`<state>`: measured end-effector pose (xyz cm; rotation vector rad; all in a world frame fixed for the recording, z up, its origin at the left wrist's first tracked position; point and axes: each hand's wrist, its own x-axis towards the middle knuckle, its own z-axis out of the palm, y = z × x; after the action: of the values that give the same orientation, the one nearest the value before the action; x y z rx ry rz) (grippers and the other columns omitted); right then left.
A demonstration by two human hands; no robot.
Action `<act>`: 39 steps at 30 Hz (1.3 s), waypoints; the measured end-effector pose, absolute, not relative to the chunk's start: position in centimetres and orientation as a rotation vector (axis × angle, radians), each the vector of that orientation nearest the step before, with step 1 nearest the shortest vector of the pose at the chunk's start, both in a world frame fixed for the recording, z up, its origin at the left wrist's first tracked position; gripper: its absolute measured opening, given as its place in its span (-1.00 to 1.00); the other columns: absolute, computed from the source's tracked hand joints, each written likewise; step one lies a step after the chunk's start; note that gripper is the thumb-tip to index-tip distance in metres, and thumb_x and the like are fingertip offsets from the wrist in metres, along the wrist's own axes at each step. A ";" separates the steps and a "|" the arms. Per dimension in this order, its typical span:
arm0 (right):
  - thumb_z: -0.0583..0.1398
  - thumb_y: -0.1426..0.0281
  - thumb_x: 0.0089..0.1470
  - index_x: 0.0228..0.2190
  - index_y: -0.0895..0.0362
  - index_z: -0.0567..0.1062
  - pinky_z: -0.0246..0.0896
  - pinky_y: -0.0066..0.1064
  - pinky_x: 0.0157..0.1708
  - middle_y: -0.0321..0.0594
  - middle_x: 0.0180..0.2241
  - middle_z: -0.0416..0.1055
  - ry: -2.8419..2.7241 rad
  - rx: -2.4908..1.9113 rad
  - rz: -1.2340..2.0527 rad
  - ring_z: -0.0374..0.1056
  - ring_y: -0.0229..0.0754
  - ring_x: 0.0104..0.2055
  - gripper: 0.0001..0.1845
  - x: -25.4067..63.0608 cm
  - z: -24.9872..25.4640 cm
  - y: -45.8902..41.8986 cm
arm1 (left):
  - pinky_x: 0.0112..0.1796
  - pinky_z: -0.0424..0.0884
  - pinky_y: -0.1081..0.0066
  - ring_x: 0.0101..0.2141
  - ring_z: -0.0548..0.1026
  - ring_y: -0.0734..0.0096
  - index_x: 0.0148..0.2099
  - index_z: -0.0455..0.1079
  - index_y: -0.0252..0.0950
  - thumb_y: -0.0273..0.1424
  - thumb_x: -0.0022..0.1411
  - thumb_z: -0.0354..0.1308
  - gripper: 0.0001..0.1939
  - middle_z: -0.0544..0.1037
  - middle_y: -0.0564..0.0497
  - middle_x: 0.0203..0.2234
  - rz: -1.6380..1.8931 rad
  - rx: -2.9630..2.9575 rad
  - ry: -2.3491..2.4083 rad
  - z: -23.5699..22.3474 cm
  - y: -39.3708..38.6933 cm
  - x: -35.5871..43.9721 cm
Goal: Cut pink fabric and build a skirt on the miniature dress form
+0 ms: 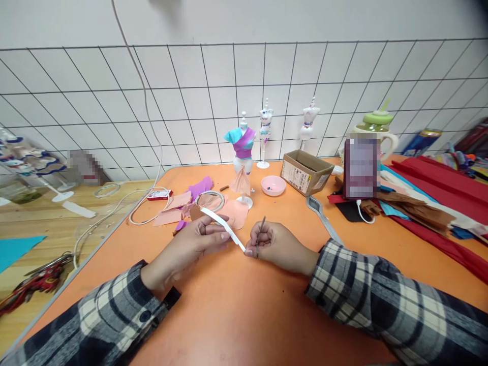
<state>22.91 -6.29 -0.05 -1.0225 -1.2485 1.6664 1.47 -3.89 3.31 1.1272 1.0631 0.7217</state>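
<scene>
Over the orange table, my left hand [194, 241] is closed on a narrow white strip [217, 218], with its thumb along the side. The strip slants down to the right, and its lower end is pinched by the fingertips of my right hand [280, 245]. My right hand also grips a slim, pointed metal tool [262, 227], probably small scissors, its tip pointing up and much of it hidden by the fingers. Behind my hands stands a small dress form [243, 147] wrapped in turquoise and purple crepe paper, with a peach paper piece [240, 182] at its lower part.
Peach and purple paper scraps [200, 188] and a coiled white cable [209, 200] lie left of centre. A pink bowl [273, 186], a cardboard box [305, 173] and a propped phone [361, 168] stand farther back. Red paper [434, 183] is piled right; scissors [41, 279] lie left.
</scene>
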 end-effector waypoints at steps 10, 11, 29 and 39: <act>0.26 0.18 0.04 -0.28 0.12 0.36 0.16 -0.57 -0.65 -0.32 -0.49 0.41 -1.510 -1.256 1.538 0.38 -0.30 -0.54 -0.69 23.6 0.8 -6.9 | -0.26 0.43 0.46 -0.34 0.54 0.48 0.03 0.28 -0.26 -0.42 -0.02 0.40 -0.43 0.52 0.11 -0.36 0.925 1.235 1.079 2.2 -4.1 2.4; 0.24 0.19 0.06 -0.25 0.12 0.37 0.16 -0.58 -0.66 -0.29 -0.45 0.43 -1.554 -1.260 1.516 0.38 -0.32 -0.54 -0.70 23.8 1.0 -6.9 | -0.25 0.43 0.46 -0.34 0.54 0.48 0.03 0.29 -0.26 -0.43 -0.01 0.39 -0.44 0.52 0.10 -0.36 0.935 1.247 1.082 2.2 -4.1 2.4; 0.26 0.09 0.03 -0.36 0.09 0.33 0.04 -0.50 -0.51 -0.40 -0.52 0.30 -2.118 -1.189 1.499 0.17 -0.33 -0.49 -0.65 23.2 1.4 -8.3 | -0.15 0.44 0.38 -0.22 0.55 0.39 -0.03 0.32 -0.28 -0.47 -0.10 0.42 -0.44 0.52 -0.04 -0.10 0.979 1.151 1.062 3.5 -5.7 3.4; 0.25 0.04 0.05 -0.42 0.13 0.39 0.01 -0.51 -0.53 -0.36 -0.53 0.30 -2.068 -1.115 1.548 0.17 -0.34 -0.50 -0.61 23.5 0.5 -7.8 | -0.26 0.46 0.40 -0.37 0.57 0.46 0.05 0.28 -0.27 -0.45 -0.10 0.41 -0.36 0.48 -0.12 0.01 0.921 1.247 1.066 3.3 -5.5 3.3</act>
<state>23.51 -7.85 0.45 -1.1154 -2.0678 1.5483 3.26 -5.50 3.30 1.2469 1.0659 0.9206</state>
